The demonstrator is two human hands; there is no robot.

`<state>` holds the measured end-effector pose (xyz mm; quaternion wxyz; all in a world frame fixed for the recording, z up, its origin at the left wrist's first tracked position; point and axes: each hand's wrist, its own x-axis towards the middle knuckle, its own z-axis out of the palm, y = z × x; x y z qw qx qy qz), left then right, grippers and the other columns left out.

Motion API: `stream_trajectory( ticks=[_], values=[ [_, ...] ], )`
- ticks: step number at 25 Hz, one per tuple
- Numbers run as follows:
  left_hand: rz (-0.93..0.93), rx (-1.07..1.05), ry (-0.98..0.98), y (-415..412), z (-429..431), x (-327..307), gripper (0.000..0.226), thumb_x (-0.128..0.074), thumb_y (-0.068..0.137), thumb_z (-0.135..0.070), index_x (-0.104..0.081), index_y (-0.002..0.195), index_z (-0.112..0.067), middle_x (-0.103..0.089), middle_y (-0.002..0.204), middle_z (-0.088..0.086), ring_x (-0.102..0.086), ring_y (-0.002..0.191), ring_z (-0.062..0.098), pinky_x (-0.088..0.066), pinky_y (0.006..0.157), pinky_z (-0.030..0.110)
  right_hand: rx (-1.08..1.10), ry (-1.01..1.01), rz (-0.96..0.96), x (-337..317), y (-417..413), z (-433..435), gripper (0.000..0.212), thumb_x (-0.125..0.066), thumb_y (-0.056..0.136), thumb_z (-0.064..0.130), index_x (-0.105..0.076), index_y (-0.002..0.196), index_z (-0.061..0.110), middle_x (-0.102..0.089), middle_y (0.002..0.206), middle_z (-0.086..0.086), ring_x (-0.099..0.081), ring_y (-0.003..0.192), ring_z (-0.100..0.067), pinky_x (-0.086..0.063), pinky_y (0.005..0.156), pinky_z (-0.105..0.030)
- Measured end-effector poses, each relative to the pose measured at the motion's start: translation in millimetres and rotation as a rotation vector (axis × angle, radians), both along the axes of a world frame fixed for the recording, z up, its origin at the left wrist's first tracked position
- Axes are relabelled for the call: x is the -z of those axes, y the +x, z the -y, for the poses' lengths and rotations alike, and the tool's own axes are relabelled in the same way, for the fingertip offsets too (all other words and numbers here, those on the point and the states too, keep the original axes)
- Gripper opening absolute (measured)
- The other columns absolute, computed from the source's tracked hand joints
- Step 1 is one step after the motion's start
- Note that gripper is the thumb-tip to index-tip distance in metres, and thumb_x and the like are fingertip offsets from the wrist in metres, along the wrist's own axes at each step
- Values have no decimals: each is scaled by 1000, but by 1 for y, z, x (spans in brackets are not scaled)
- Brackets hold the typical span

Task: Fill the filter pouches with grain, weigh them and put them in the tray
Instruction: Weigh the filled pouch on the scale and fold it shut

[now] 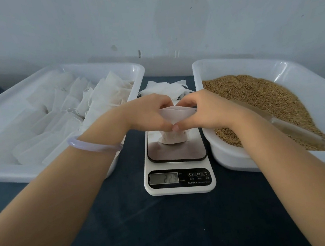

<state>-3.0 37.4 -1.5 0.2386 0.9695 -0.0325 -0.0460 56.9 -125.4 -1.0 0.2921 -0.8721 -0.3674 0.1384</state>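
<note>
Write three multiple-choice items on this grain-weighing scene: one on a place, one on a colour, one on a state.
1. Where does the white plastic tray of brown grain stand?
A) left of the white digital kitchen scale
B) right of it
C) on top of it

2. What colour is the bangle on the left wrist?
A) pale lilac
B) red
C) black

3. How is the white filter pouch placed?
A) lying flat, untouched
B) standing on the scale's platform, left hand and right hand pinching its top
C) hanging over the grain

Answers:
1 B: the grain tray sits beside the scale's right edge.
2 A: the ring looks translucent lilac.
3 B: its base rests on the dark platform while both hands hold its open top.
</note>
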Motion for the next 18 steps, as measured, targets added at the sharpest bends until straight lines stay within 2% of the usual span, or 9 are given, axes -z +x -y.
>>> stream_trajectory(
  ticks=[8, 16, 18],
  values=[
    [5, 4, 6, -1, 1, -1, 28, -70, 76, -27, -43, 75, -34, -50, 81, -15, -49, 71, 2, -34, 59, 25, -4, 6, -6, 1, 1, 0, 38, -82, 65, 38, -67, 97, 25, -62, 83, 16, -57, 76, -1, -37, 61, -21],
    [8, 14, 9, 0, 0, 1, 27, -73, 74, -29, -46, 75, -32, -51, 79, -13, -50, 70, 4, -35, 59, 25, -11, -20, 24, 3, 3, 0, 29, -82, 63, 42, -61, 82, 34, -58, 75, 17, -54, 70, 1, -33, 57, -20],
    [19, 16, 21, 1, 0, 1, 27, -74, 74, -26, -48, 76, -32, -52, 78, -13, -52, 70, 6, -37, 59, 24, -18, -1, 6, 3, 3, 0, 31, -82, 63, 40, -63, 85, 32, -60, 77, 17, -56, 73, 0, -37, 59, -20]
  ],
)
